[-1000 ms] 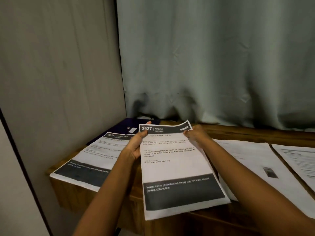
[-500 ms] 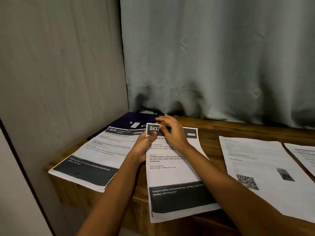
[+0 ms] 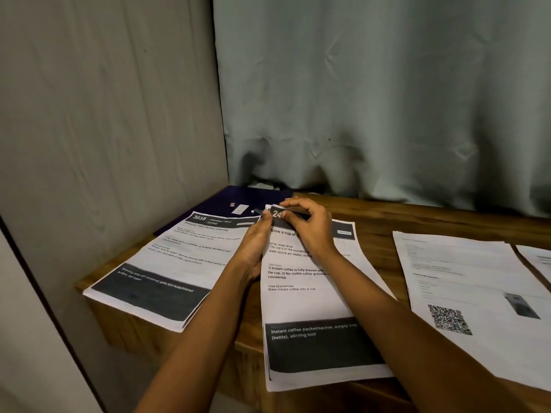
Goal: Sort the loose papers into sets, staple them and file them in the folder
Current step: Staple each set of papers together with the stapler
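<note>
The coffee sheets (image 3: 304,305) that I held up off the counter (image 3: 372,222) a second ago now lie flat on it, with the bottom edge hanging over the near side, and both my hands have gathered at the top left corner. A pale curtain (image 3: 372,99) hangs behind the counter. To my left lies the 3638 set (image 3: 179,257), its top edge over the dark blue folder (image 3: 220,201) in the back corner. To my right lies a QR-code sheet (image 3: 465,281), apart from the coffee sheets. My right grip (image 3: 310,225) is curled, pinching the coffee sheets' header beside the number. My left grip (image 3: 253,248) pinches the same corner from the left, thumb on top
</note>
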Motion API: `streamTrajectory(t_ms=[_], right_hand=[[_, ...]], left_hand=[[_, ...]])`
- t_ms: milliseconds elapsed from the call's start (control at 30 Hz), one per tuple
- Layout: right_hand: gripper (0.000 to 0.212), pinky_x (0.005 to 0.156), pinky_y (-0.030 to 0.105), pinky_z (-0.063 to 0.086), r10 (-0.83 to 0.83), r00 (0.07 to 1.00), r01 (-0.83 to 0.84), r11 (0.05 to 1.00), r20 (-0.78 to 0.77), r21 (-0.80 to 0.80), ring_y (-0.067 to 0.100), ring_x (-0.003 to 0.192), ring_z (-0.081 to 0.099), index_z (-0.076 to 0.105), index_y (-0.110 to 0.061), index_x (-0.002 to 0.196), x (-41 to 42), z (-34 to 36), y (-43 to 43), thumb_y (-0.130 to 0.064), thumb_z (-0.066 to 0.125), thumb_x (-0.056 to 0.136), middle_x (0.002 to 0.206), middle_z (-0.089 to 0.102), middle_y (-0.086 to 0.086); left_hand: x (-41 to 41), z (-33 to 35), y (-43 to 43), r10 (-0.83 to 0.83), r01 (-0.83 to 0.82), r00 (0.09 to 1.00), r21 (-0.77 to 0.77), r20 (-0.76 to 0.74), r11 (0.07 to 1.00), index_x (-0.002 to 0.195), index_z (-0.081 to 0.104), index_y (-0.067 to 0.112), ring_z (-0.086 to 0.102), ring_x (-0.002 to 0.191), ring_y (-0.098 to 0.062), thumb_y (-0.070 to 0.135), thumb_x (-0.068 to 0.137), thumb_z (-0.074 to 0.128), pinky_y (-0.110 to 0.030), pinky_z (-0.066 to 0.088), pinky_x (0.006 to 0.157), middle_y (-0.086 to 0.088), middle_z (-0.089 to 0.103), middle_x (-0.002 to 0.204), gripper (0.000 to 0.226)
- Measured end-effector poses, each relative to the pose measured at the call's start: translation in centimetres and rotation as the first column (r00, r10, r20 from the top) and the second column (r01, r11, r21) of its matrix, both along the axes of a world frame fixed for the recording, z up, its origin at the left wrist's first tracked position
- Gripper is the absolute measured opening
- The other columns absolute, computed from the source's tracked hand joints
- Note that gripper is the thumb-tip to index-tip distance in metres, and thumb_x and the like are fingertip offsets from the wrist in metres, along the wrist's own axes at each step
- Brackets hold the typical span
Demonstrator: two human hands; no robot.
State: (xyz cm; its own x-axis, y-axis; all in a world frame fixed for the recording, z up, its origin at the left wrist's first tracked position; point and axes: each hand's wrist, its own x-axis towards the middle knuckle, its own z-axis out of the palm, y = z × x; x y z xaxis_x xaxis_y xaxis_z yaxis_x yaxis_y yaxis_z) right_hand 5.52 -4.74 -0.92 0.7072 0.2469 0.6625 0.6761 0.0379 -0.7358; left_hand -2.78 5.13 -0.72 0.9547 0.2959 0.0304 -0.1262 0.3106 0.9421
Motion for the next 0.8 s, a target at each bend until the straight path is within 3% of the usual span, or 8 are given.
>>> streamTrajectory(t_ms=[300,800], right_hand=[[0.008,0.090,0.033,0.053,0.124,0.990,-0.122,0.992,-0.060,0.041,0.009,0.099,0.063,0.071,-0.017,0.091,0.4,-0.1,-0.7,-0.013,0.070,0.084,0.102,0.068,-0.004],[0.012,0.091,0.042,0.053,0.131,0.991,-0.129,0.989,-0.027,0.071,0.013,0.099,0.064,0.072,-0.015,0.091,0.0,-0.2,-0.8,-0.010,0.073,0.080,0.101,0.068,-0.003]], left_hand=[[-0.3,0.7,-0.4,-0.064,0.053,0.996,-0.140,-0.070,0.989,0.101,0.063,0.013,0.069,0.074,-0.027,0.045,0.100,0.037,-0.037,0.054,0.072,-0.015,0.073,0.080,0.042],[-1.2,1.0,-0.3,-0.102,0.089,0.992,-0.157,-0.077,0.984,0.100,0.067,0.012,0.066,0.082,-0.030,0.046,0.095,0.042,-0.040,0.052,0.076,-0.019,0.070,0.087,0.043]])
